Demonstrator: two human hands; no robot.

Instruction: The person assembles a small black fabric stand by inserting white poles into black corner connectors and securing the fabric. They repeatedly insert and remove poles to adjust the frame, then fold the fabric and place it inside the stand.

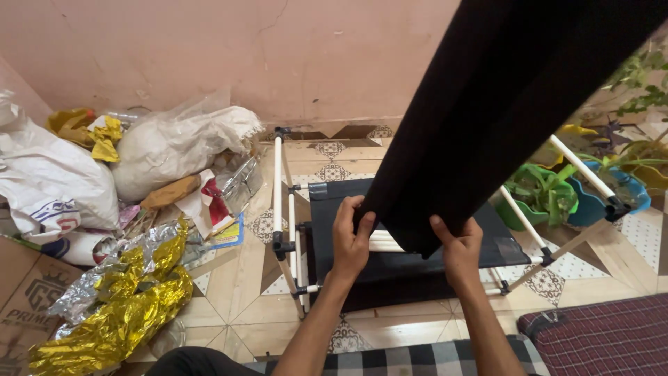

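From my feed, the far left is a heap of clutter against the pink wall (pixel 209 49): a cardboard box (pixel 24 292) at the edge, crumpled gold foil (pixel 118 313) with silver foil beside it, and stuffed white plastic sacks (pixel 174 146) whose contents I cannot make out.

Moving toward the middle, a white tube frame (pixel 278 188) with black joints stands on the patterned tile floor (pixel 236 306). A dark fabric shelf panel (pixel 334 202) is stretched across it.

The thing in hand is a black fabric sheet (pixel 501 104). It is plain, matte and wide, and it runs from the upper right corner down to a narrow lower edge just above the frame, at the centre of my view.

My left hand (pixel 350 240) is closed on the left corner of that lower edge, thumb over the front and fingers curled behind. My right hand (pixel 459 247) pinches the right corner the same way. Both forearms reach up from the bottom edge, roughly parallel, the hands near each other with the cloth's edge between them.

To the right, green and blue plastic pots (pixel 557 195) hold leafy plants beside the frame's slanting tubes. At the lower right lies a maroon checked cushion (pixel 598 334), and a black-and-white checked cloth (pixel 431 358) runs along the bottom.
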